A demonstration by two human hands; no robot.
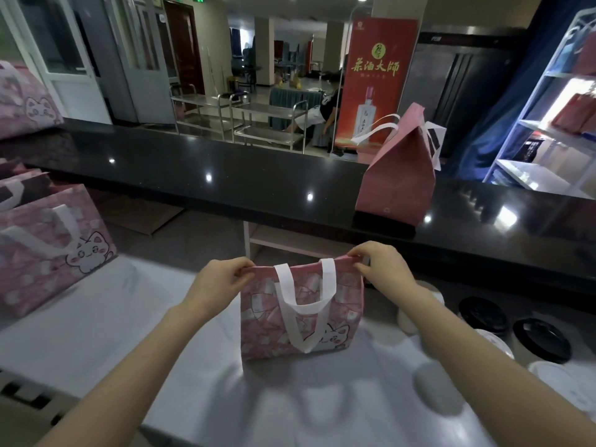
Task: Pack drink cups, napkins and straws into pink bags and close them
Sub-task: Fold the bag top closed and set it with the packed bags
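pink bag [301, 314] upright on counter [96, 333] | left hand [216, 279] and right hand [380, 262] each pinching a top corner | guessing that's to shut the mouth flat | cups [535, 340] waiting just right

You had bare white worktop [96, 333] to the left of the pink bag [300, 314] and in front of it, wide enough for a hand to pass. On your right, black-lidded cups [483, 314] crowded that side near the bag. Spare printed bags [48, 253] blocked the far left. Behind, the black counter [225, 182] ran across, a closed bag [396, 179] standing on its right part.
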